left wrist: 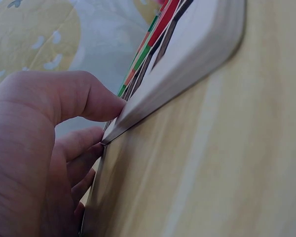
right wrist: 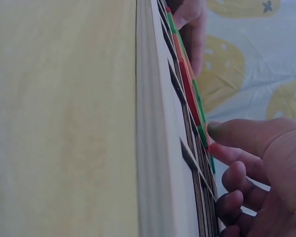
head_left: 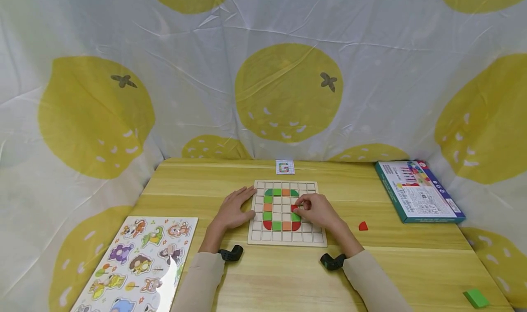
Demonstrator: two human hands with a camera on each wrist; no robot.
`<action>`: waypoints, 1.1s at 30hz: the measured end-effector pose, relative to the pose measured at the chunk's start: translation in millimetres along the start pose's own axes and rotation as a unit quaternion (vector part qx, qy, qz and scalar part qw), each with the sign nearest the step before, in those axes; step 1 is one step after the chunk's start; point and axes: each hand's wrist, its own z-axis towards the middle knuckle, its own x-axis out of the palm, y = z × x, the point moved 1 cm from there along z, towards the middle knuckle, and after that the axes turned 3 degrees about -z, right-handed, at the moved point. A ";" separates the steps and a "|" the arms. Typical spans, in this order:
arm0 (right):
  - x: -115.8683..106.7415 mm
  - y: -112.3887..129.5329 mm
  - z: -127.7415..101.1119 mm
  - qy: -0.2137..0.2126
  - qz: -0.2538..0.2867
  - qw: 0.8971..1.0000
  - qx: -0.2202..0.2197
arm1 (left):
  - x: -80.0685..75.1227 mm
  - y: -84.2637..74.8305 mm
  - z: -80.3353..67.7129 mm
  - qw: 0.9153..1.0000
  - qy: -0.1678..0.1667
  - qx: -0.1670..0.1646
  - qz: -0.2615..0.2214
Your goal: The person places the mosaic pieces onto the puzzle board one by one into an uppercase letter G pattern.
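A wooden grid board lies on the table, with green, orange and red tiles set in a ring on it. My left hand rests at the board's left side, fingers extended; in the left wrist view its thumb touches the board's edge. Over the right part of the ring, my right hand pinches a small red tile between thumb and forefinger. The fingers partly cover this tile, just above a green tile. In the right wrist view, the fingertips are down at the board's surface.
A small card with a coloured pattern lies behind the board. To the right are a loose red quarter-round piece, a flat box and a green block. An animal puzzle board lies at the left.
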 end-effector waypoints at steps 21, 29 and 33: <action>-44.9 -36.9 -28.6 -0.049 0.016 0.999 0.008 | 1.4 2.7 0.9 1.000 0.003 0.000 0.004; -68.3 -59.3 -49.1 -0.066 0.002 0.998 0.015 | 0.8 2.9 1.4 1.000 0.007 -0.001 0.005; -78.2 -69.9 -59.5 -0.071 -0.008 0.997 0.028 | 1.2 2.3 1.2 1.000 0.008 -0.005 0.005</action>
